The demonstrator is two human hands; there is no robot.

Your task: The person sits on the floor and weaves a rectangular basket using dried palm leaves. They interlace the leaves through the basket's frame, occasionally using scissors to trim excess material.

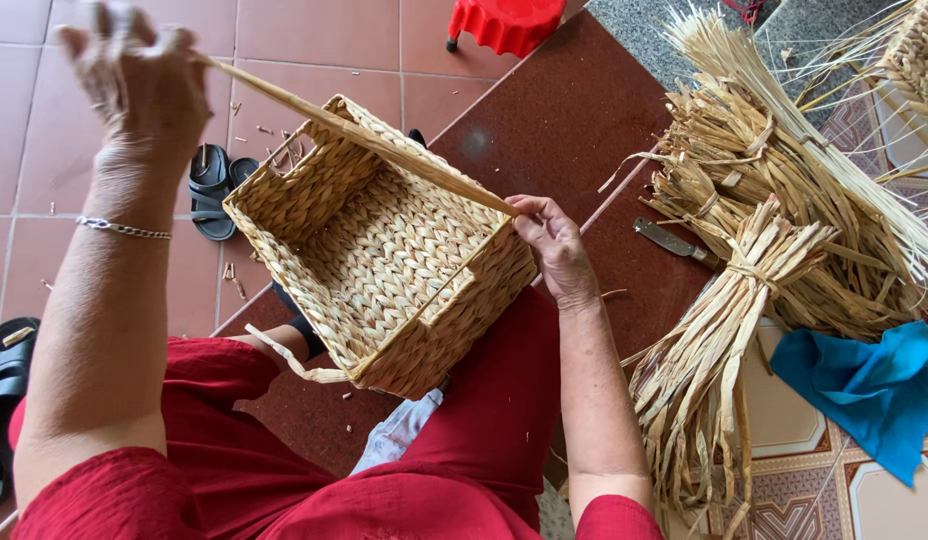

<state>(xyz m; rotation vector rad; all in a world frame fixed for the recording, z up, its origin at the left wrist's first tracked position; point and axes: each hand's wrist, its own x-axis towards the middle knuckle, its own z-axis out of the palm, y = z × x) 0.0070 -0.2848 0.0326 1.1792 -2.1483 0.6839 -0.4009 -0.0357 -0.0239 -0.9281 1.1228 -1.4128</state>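
A rectangular woven straw basket [384,255] rests tilted on the person's lap, over the red trousers. The right hand [552,245] pinches one end of a long flat straw strand [354,135] against the basket's near rim, while the left hand [139,80], raised high and closed around the strand's other end, holds it taut across the basket's opening. To the right, bundles of dried straw [744,270], a knife [674,242] and a blue cloth [879,390] lie on the floor.
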